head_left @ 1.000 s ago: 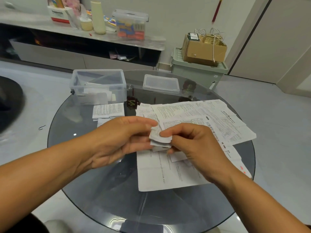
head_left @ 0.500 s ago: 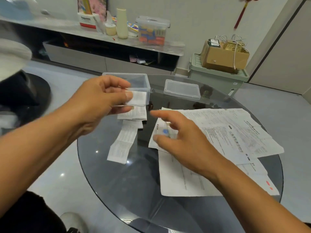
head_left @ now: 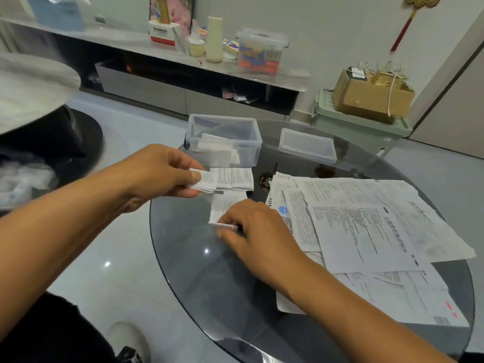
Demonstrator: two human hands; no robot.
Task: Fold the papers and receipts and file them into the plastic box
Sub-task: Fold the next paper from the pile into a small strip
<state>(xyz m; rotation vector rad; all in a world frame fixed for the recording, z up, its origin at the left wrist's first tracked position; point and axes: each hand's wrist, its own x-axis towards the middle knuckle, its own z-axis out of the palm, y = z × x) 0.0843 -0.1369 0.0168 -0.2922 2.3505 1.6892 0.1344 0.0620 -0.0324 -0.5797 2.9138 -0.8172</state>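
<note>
My left hand [head_left: 159, 174] pinches a small folded receipt [head_left: 205, 182] just in front of the clear plastic box [head_left: 246, 155], which stands open with several folded papers inside. My right hand [head_left: 259, 234] rests on the glass table [head_left: 199, 279] and pinches the lower end of a long receipt strip [head_left: 225, 205]. Another flat receipt [head_left: 237, 178] lies between that strip and the box. A spread of large printed sheets [head_left: 366, 229] lies to the right of my right hand.
The box's clear lid [head_left: 307, 144] lies on the table behind the sheets. A green bin [head_left: 361, 129] with a cardboard box [head_left: 372, 95] on top stands beyond the table. A low shelf [head_left: 167, 56] with containers runs along the wall.
My hands parted. The left one carried the folded receipt toward the box and now holds it lower, in front of it. The right hand reached left and took hold of the long strip.
</note>
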